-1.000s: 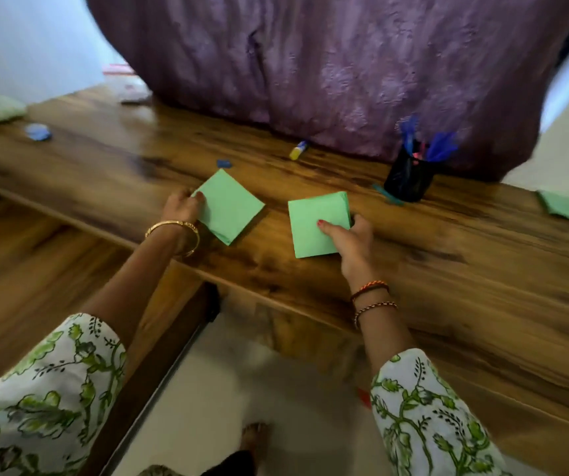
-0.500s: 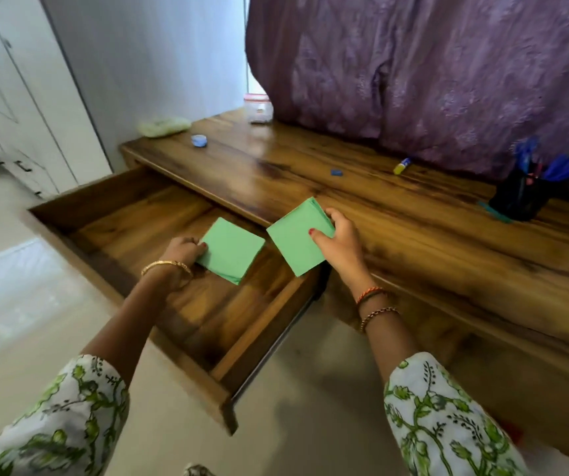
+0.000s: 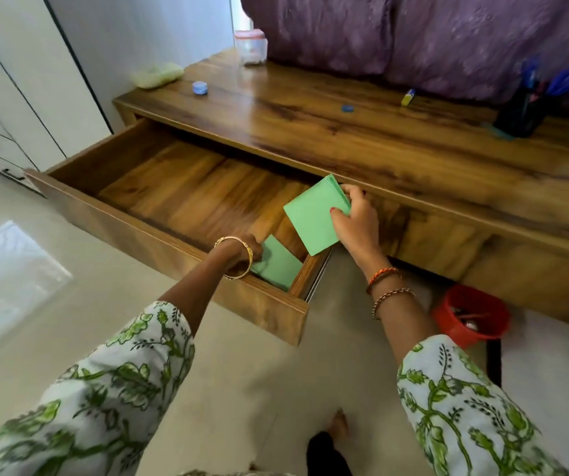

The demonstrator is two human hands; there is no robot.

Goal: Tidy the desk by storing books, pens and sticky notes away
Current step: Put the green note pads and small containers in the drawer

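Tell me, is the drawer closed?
No, the wooden drawer is pulled wide open, and the left hand is lowering a green sticky-note pad into its near right corner.

1. The drawer (image 3: 159,214) stood pulled out; most of its floor lay bare and reachable from above.
2. Its right front corner was taken up by the left hand (image 3: 250,250) and a green pad (image 3: 277,266).
3. Entry further back was barred by the overhanging worktop (image 3: 344,146) edge.
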